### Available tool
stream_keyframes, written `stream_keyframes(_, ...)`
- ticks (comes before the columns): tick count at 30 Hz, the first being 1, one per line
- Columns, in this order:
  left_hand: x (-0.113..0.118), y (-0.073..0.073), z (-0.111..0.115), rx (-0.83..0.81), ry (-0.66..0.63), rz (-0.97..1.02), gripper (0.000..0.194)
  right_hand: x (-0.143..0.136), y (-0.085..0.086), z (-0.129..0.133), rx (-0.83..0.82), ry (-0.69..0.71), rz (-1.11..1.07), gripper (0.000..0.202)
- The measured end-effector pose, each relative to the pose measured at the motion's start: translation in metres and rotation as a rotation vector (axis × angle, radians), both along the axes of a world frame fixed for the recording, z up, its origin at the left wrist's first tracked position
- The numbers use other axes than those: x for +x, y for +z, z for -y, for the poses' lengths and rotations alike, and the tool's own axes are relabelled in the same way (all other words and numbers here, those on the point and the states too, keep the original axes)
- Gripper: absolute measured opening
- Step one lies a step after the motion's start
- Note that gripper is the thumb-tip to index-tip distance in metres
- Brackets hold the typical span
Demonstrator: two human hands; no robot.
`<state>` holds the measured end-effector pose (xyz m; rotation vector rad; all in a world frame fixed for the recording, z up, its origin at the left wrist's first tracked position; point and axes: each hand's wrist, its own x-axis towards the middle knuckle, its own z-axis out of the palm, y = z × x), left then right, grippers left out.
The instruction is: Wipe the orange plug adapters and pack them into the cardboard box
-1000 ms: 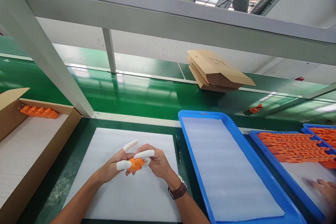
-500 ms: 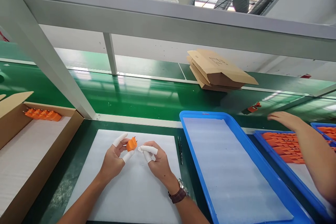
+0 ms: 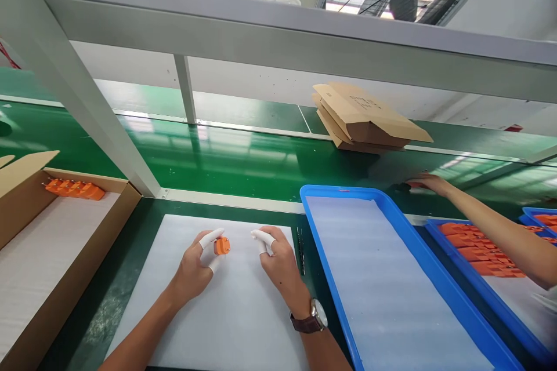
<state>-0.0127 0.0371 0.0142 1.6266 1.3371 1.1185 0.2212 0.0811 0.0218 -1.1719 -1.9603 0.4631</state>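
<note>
A small orange block-shaped part point(image 3: 222, 246) is gripped between the thumb and fingers of my left hand point(image 3: 194, 266). White finger cots cover some fingertips on both hands. My right hand point(image 3: 281, 264) hovers a short way to the right of the part, its thumb and forefinger drawn together. Whether anything small sits in that pinch is hidden. Both hands are over a white mat point(image 3: 230, 319) on the green bench. A thin dark tool, like tweezers point(image 3: 301, 250), lies along the mat's right edge.
At left stands a cardboard box point(image 3: 104, 237) with several orange parts point(image 3: 73, 188). A blue tray point(image 3: 324, 278) lined with white sheet lies at right. Beyond it, a co-worker's arm point(image 3: 487, 217) crosses a tray of orange parts point(image 3: 483, 249). Flattened cartons point(image 3: 369, 116) rest behind.
My right hand has drawn back to the right, away from the orange part. My left hand has turned the part. The co-worker's hand has reached left to the item on the green surface.
</note>
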Motion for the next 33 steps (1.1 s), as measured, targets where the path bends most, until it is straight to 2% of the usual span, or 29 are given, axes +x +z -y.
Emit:
stream_keyframes(3,-0.006,0.004,-0.001,-0.037,0.055,-0.12,0.047,0.01,0.005,-0.004,-0.005,-0.061,0.202,0.041)
stream_keyframes(7,-0.01,0.004,-0.004,-0.211,0.144,-0.096,0.039,0.014,0.008,-0.005,-0.074,-0.004,0.338,0.034)
stream_keyframes(16,-0.014,0.001,-0.005,-0.25,0.093,-0.128,0.063,0.006,0.011,0.001,0.097,0.012,0.058,0.04)
stream_keyframes(22,-0.013,-0.001,-0.004,-0.172,0.078,-0.169,0.069,-0.008,0.011,0.007,0.098,0.155,-0.042,0.047)
stream_keyframes(28,-0.011,-0.003,-0.003,-0.117,0.066,-0.217,0.072,-0.029,0.007,0.02,0.003,0.277,-0.024,0.057)
stream_keyframes(33,-0.01,-0.003,-0.004,-0.059,0.059,-0.246,0.06,-0.035,-0.002,0.022,-0.01,0.324,0.065,0.07)
